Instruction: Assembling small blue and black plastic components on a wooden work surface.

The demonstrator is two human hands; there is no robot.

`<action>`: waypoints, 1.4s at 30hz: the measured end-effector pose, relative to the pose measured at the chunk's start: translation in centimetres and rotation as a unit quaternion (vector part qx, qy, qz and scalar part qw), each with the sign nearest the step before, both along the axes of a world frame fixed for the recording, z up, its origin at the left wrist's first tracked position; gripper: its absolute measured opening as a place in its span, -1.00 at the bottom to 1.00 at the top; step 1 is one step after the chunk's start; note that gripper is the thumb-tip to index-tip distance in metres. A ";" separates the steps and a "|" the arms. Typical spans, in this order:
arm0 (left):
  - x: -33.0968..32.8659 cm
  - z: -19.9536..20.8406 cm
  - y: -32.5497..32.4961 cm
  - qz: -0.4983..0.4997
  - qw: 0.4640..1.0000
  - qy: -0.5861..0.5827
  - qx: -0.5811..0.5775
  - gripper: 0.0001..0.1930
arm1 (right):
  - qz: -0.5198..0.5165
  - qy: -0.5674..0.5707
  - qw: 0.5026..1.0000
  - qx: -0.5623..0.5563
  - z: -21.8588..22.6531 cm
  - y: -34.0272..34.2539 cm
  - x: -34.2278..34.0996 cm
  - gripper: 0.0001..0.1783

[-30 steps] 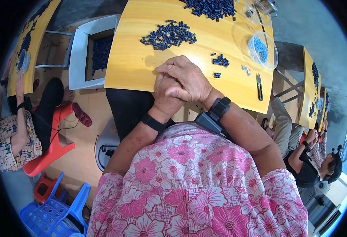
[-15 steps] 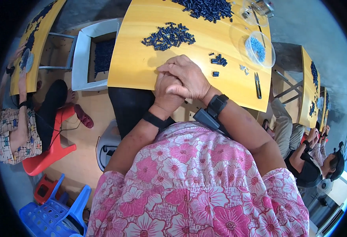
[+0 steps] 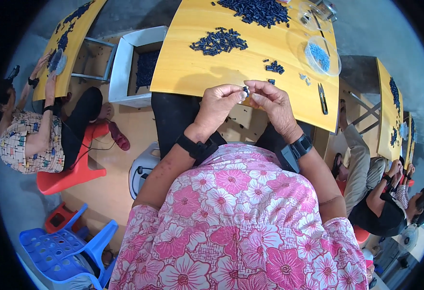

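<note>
Close to the table's near edge, my left hand (image 3: 220, 104) pinches a small dark cylindrical part (image 3: 245, 90) between thumb and forefinger. My right hand (image 3: 274, 107) meets it from the other side, its thumb and fingers drawn together at the part. What the right fingertips grip is too small to make out. On the yellow table (image 3: 192, 72) lie a small group of dark cylindrical parts (image 3: 274, 67), a larger pile of them (image 3: 219, 41) and a bigger heap (image 3: 258, 10) at the far side. A single dark part (image 3: 271, 81) lies just beyond my right hand.
Black thread snips (image 3: 322, 99) lie at the table's right, near tiny clear pieces (image 3: 305, 79). Behind them stands a clear tub of blue bits (image 3: 318, 57). A white box (image 3: 134, 100) with dark parts sits left of the table. Co-workers sit on both sides.
My hands, clasped together half a second ago, have come apart and now meet at the fingertips around a small dark part. The view has shifted slightly, so the table appears farther right.
</note>
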State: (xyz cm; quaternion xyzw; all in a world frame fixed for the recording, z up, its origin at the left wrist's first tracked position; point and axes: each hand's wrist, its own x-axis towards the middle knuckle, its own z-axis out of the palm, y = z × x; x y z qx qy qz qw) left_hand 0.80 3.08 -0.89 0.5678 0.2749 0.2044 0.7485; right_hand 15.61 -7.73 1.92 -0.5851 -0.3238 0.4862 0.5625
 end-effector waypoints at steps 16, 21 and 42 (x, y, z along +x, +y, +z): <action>0.9 1.6 -2.7 -0.057 0.993 -0.025 -0.101 -0.74 | -0.018 -0.168 0.979 0.112 -1.0 -2.7 0.3 -0.63; 1.8 2.0 -3.3 -0.072 0.992 -0.011 -0.103 -0.73 | -0.042 -0.172 0.975 0.132 -1.1 -3.4 0.7 -0.67; 1.4 1.3 -3.1 -0.077 0.994 0.043 -0.068 -0.81 | -0.552 -0.218 0.798 -0.104 -8.1 -23.4 12.3 -0.65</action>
